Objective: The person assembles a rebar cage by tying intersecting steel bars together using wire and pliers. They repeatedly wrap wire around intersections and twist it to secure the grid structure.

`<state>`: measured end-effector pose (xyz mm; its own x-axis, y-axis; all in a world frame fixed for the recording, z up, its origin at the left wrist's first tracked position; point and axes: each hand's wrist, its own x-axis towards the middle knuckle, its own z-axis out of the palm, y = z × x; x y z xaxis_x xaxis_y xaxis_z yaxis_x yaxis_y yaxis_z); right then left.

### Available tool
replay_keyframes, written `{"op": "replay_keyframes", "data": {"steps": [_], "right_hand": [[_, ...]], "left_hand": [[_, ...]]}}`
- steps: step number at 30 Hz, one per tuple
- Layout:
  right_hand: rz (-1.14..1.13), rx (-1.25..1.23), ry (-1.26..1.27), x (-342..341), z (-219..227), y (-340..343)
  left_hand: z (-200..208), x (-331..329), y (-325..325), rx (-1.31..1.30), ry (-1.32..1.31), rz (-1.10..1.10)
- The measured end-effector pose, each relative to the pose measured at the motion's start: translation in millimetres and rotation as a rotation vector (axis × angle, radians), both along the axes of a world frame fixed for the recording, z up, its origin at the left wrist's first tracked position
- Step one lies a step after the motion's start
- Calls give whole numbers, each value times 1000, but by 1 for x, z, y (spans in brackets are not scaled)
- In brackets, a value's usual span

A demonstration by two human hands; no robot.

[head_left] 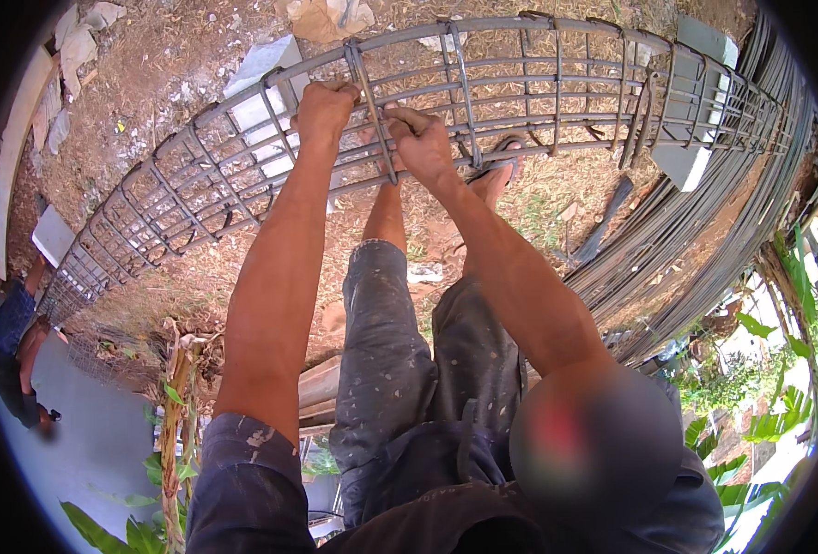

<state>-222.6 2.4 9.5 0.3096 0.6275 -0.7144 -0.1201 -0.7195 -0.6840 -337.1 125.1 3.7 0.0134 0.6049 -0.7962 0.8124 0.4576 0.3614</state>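
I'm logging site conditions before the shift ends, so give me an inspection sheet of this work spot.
Surface: bare ground strewn with dry grass and soil.
Job's things: long rebar cage lying on its side, raised on grey blocks; one stirrup sits between both hands.
Clutter: broken concrete pieces, crumpled sack.
Grippers: left hand clasps the cage's top bar; right hand grips a bar beside the stirrup.
Cables: nothing seen.
Surroundings: bundle of loose rebar on the right, green plants, another person at the left edge.
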Motion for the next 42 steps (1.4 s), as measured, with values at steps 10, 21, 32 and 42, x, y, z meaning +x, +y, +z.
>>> {"op": "replay_keyframes", "data": {"steps": [10, 21, 32, 42], "right_hand": [[163, -133, -242, 7, 23, 16], [-286, -259, 230, 4, 34, 36], [-115, -355, 187, 12, 63, 34], [751, 24, -470, 42, 38, 92]], "left_hand": [[26, 7, -4, 62, -73, -11], [23, -21, -12, 594, -585, -525], [26, -1, -49, 563, -458, -11], [17, 6, -52, 605, -453, 143]]}}
